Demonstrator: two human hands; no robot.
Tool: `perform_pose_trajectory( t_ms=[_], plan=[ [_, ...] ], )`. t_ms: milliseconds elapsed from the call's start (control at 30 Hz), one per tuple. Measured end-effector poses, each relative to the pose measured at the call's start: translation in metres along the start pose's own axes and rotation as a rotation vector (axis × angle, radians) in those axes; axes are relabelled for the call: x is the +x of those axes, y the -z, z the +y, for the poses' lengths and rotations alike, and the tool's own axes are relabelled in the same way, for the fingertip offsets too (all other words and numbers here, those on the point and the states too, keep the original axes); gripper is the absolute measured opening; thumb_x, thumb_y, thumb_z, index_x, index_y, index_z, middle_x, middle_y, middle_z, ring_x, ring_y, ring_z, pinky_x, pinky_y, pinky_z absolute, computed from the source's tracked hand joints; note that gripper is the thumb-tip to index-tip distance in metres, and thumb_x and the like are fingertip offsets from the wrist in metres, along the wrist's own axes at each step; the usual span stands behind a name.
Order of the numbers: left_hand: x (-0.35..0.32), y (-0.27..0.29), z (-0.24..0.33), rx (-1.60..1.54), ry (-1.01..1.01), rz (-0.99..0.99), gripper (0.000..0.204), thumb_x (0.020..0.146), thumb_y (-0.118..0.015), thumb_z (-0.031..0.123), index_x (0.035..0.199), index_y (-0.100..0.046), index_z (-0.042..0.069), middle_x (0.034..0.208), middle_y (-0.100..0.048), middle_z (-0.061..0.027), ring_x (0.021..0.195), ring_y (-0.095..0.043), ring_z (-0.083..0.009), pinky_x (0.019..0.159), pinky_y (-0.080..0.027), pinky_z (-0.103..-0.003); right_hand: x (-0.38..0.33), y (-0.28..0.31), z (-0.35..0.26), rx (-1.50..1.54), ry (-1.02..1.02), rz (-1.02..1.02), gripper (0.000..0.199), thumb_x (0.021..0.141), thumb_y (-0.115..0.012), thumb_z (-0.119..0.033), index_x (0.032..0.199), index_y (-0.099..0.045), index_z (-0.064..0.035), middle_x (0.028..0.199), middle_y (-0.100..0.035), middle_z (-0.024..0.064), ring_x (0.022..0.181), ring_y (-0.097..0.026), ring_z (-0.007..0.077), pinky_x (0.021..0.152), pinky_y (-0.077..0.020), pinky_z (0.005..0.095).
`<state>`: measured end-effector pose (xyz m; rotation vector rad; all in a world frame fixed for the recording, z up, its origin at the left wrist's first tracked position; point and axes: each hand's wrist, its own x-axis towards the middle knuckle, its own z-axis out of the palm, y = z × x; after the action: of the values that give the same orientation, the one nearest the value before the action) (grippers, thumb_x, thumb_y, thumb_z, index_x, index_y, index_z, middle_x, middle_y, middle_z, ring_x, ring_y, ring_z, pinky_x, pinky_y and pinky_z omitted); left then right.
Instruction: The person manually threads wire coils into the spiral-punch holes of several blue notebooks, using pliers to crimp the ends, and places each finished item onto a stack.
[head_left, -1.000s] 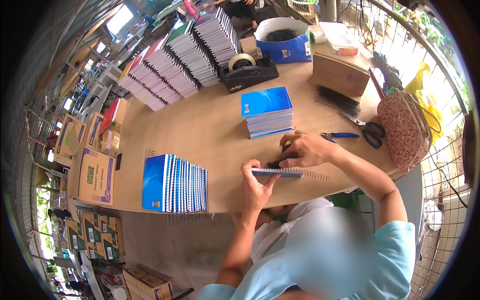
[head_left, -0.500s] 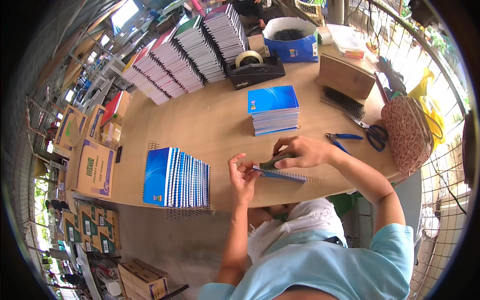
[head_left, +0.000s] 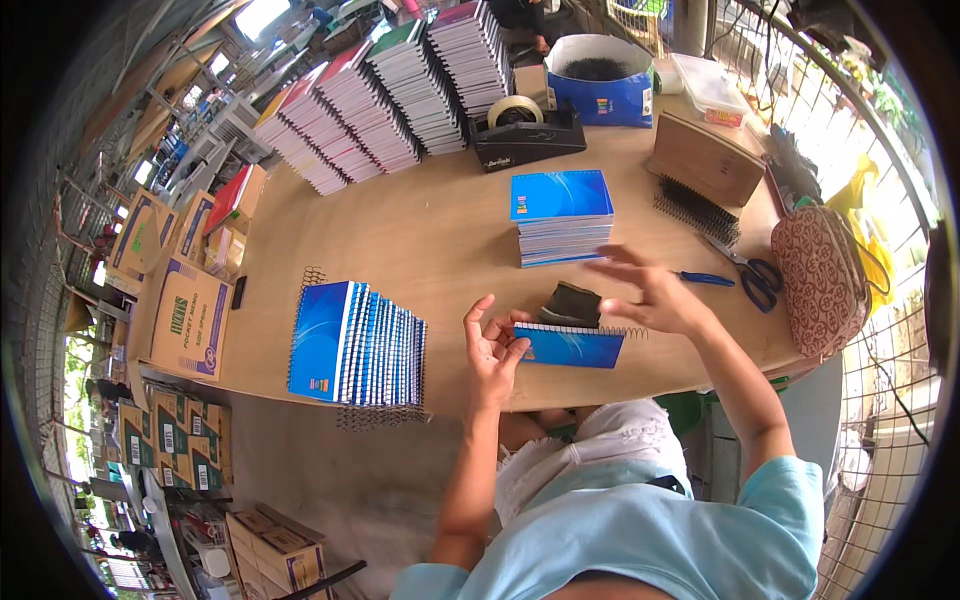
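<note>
My left hand (head_left: 490, 358) pinches the left end of a small blue notebook (head_left: 572, 348) near the table's front edge. A wire spiral runs along the notebook's upper edge, and loose coil sticks out past its right end. My right hand (head_left: 655, 298) is raised just above that end, fingers apart, holding nothing. Right behind the notebook lies a dark green folded piece (head_left: 572, 303), whose material I cannot make out. A stack of blue notebooks (head_left: 562, 200) stands beyond it. On the left, a leaning row of spiral-bound blue notebooks (head_left: 358, 345) has coils sticking out at both ends.
Blue-handled pliers (head_left: 706, 279), partly hidden by my right hand, lie by scissors (head_left: 760, 284) and a bundle of black coils (head_left: 697, 212). A patterned pouch (head_left: 818, 280) sits at the right edge. Behind are a tape dispenser (head_left: 528, 140), a blue bag (head_left: 605, 98) and tall notebook stacks (head_left: 372, 128).
My right hand has let go of the dark green piece and moved up and right, its fingers spreading. The notebook has tipped, showing its blue cover. The whole view has shifted slightly.
</note>
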<state>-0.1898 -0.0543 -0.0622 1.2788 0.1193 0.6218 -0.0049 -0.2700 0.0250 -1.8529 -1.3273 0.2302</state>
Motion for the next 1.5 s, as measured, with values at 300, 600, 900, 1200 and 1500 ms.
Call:
perform_pose_trajectory(
  t_ms=[300, 600, 900, 1200, 1500],
  plan=[
    [-0.006, -0.022, 0.03, -0.057, 0.106, 0.055, 0.076, 0.094, -0.068, -0.001, 0.156, -0.026, 0.011, 0.115, -0.071, -0.0169, 0.096, -0.066, -0.0112, 0.08, -0.055, -0.026, -0.101, 0.022, 0.058, -0.691, -0.209, 0.295, 0.056, 0.084, -0.077, -0.017, 0.135, -0.059, -0.0049, 0.121, -0.061, 0.0191, 0.111, -0.06, 0.0411, 0.091, -0.0504, 0.0464],
    [-0.006, -0.029, 0.049, -0.022, 0.131, 0.042, 0.076, 0.092, -0.071, -0.001, 0.154, -0.029, 0.01, 0.114, -0.072, -0.02, 0.094, -0.069, -0.0121, 0.078, -0.055, -0.024, 0.009, 0.028, -0.054, -0.54, 0.481, 0.202, 0.033, 0.075, -0.078, -0.015, 0.107, -0.07, -0.0091, 0.104, -0.064, 0.0066, 0.102, -0.064, 0.0248, 0.102, -0.0478, 0.05],
    [-0.007, -0.032, 0.055, -0.033, 0.186, 0.051, 0.081, 0.088, -0.075, -0.003, 0.155, -0.031, 0.012, 0.103, -0.073, -0.0114, 0.082, -0.066, -0.0091, 0.068, -0.053, -0.022, 0.044, 0.011, -0.061, -0.776, 0.966, 0.18, 0.02, 0.072, -0.067, -0.019, 0.089, -0.074, -0.011, 0.097, -0.063, -0.0006, 0.104, -0.062, 0.0178, 0.112, -0.0417, 0.0535],
    [-0.014, -0.051, 0.06, 0.203, -0.018, 0.153, 0.076, 0.09, -0.072, -0.005, 0.154, -0.031, 0.006, 0.103, -0.073, -0.0108, 0.085, -0.068, -0.0094, 0.073, -0.054, -0.021, 0.023, 0.009, -0.062, -0.321, 0.339, -0.172, 0.02, 0.083, -0.075, -0.023, 0.088, -0.072, -0.0042, 0.087, -0.064, 0.009, 0.081, -0.066, 0.027, 0.063, -0.0543, 0.044],
    [-0.033, -0.041, 0.186, 0.969, -0.678, 0.27, 0.021, 0.097, -0.063, 0.002, 0.117, -0.06, -0.003, 0.101, -0.065, -0.0126, 0.09, -0.063, -0.0178, 0.078, -0.052, -0.03, -0.003, 0.054, -0.061, -0.202, 0.101, 0.418, 0.034, 0.077, -0.083, -0.009, 0.108, -0.073, -0.0005, 0.103, -0.07, 0.016, 0.095, -0.069, 0.0334, 0.083, -0.0544, 0.0402]
  ],
)
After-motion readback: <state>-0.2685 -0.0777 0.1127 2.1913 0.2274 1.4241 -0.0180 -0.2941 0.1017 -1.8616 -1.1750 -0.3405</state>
